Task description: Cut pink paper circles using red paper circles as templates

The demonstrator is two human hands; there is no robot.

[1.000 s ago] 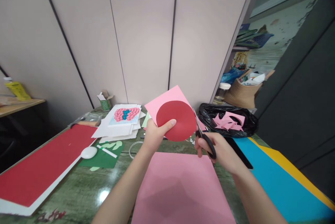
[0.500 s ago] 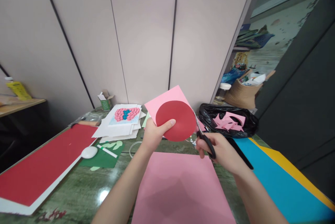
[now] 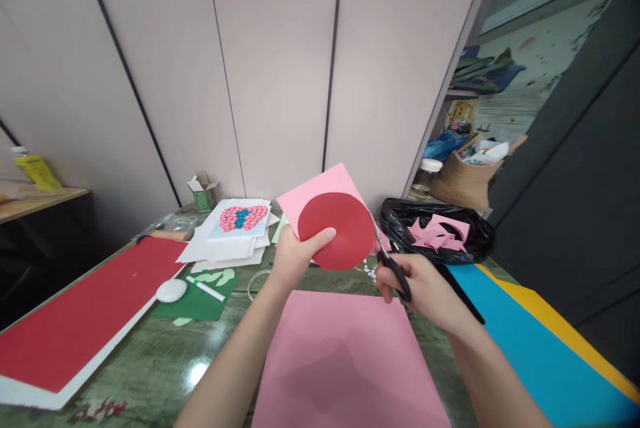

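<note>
My left hand (image 3: 297,251) pinches a red paper circle (image 3: 340,218) together with a pink sheet (image 3: 323,189) behind it, thumb on top of the red. The pink shows beyond the circle at its upper edge. In my right hand (image 3: 417,281) are black-handled scissors (image 3: 399,275), their blades lying along the circle's right edge by the pink sheet. Whether the blades are fully closed I cannot tell. Below the hands, a large pink sheet (image 3: 345,361) lies flat on the green table.
At right stand a black plastic bag (image 3: 400,218) with pink scraps (image 3: 440,235) and blue card (image 3: 540,348). Left lie red card (image 3: 100,308), a white oval object (image 3: 171,291), a white marker (image 3: 205,289) on green paper (image 3: 220,305), and white papers (image 3: 220,248). Cabinet doors (image 3: 280,68) rise behind.
Almost nothing differs. Both hands, the red circle, the pink sheet and the scissors keep nearly the same place; the whole view has shifted very slightly.
</note>
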